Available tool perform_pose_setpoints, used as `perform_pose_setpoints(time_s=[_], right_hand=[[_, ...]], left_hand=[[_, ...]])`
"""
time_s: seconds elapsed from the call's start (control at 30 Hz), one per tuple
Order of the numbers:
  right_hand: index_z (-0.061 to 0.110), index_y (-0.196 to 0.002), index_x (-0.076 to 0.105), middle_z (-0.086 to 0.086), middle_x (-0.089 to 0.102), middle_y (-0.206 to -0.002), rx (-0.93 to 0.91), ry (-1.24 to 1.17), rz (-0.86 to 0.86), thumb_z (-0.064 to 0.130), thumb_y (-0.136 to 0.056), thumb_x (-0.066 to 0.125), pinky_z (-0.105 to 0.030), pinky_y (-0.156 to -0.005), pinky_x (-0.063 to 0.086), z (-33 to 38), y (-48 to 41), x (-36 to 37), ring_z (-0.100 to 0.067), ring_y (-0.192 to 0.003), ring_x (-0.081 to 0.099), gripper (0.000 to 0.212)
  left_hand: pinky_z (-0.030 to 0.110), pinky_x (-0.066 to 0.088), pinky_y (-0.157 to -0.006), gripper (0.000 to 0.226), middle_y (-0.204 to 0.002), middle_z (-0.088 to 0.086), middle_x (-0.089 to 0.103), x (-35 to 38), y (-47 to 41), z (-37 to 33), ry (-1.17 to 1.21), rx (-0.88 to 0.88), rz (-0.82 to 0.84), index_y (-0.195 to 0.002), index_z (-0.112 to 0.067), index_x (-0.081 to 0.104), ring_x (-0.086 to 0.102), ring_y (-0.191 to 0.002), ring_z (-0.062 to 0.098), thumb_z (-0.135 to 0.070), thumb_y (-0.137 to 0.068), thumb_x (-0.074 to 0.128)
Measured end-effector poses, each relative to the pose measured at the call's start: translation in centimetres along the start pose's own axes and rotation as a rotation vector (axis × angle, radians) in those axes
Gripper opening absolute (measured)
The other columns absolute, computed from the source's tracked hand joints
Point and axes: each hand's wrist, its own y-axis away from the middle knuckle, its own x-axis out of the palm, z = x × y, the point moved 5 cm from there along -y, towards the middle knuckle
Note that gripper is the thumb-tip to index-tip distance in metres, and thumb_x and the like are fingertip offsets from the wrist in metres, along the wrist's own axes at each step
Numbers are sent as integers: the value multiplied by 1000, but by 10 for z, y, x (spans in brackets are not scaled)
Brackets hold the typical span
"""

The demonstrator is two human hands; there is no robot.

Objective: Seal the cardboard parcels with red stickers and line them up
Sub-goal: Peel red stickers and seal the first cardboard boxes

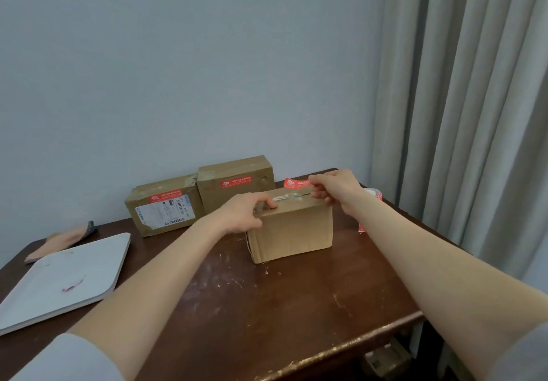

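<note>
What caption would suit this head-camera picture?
Left hand steadies a cardboard box while right hand holds a red sticker above its top.

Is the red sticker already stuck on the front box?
No, the right hand pinches the red sticker in the air just above the front box.

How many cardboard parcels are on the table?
3: left parcel and right parcel side by side at the wall, front parcel under the left hand. None looks hidden.

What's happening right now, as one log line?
step: sealing front parcel | left hand: grips its top | right hand: pinches red sticker over it | rear parcels: both stickered
</note>
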Motion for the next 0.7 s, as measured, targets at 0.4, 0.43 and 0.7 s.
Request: perform_pose_setpoints(time_s=[0.4, 0.43, 0.7], right_hand=[[8, -80, 66, -3, 64, -70, -48, 65, 207, 20, -89, 67, -14, -39, 36, 18, 5, 24, -7, -54, 63, 14], [8, -81, 66, -3, 63, -70, -45, 73, 218, 20, -89, 67, -15, -39, 36, 18, 5, 26, -8, -55, 62, 14], [6, -84, 62, -5, 60, -68, 13, 177, 180, 22, -89, 67, -16, -38, 33, 18, -8, 33, -11, -53, 56, 17]], left_hand=[[24, 56, -73, 28, -98, 5, 70, -30, -2, -2, 765, -195, -384, -105, -11, 69, 65, -89, 13, -29, -83, 72], [23, 56, -69, 17, -92, 6, 70, -31, -2, -1, 776, -197, -383, -96, -12, 71, 65, -83, 13, -23, -83, 71], [23, 55, -60, 2, -83, 7, 66, -30, -8, 16, 933, -315, -375, -83, -9, 68, 60, -71, 12, -9, -85, 69]])
